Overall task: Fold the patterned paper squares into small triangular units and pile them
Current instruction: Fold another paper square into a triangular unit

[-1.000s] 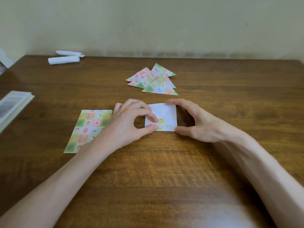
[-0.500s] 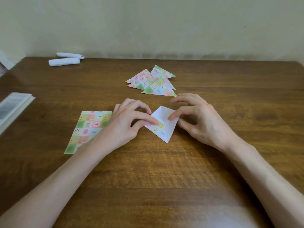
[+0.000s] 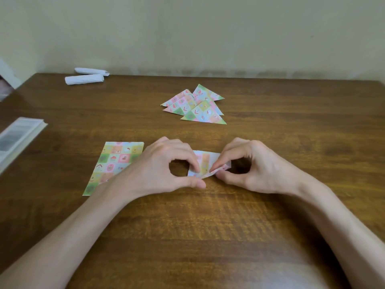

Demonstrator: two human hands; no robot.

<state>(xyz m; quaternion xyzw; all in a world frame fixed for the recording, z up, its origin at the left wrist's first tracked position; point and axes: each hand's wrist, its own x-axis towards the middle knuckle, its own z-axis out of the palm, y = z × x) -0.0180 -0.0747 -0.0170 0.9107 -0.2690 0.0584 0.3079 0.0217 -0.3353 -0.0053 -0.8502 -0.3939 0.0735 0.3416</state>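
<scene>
A small patterned paper piece (image 3: 205, 163), partly folded and showing its printed side, sits between my hands at the middle of the wooden table (image 3: 208, 226). My left hand (image 3: 164, 167) pinches its left edge with curled fingers and thumb. My right hand (image 3: 256, 165) pinches its right corner, which is lifted off the table. Flat patterned paper squares (image 3: 116, 161) lie to the left, partly under my left wrist. A pile of several folded patterned triangles (image 3: 195, 105) lies farther back, past my hands.
Two rolled white paper pieces (image 3: 85, 77) lie at the table's far left corner by the wall. A book or booklet (image 3: 18, 138) rests at the left edge. Bare wood stretches to the right and in front of my arms.
The paper piece, earlier white side up and turned like a diamond, now shows its printed side and lies lower and wider. Both hands have closed in and pinch its ends.
</scene>
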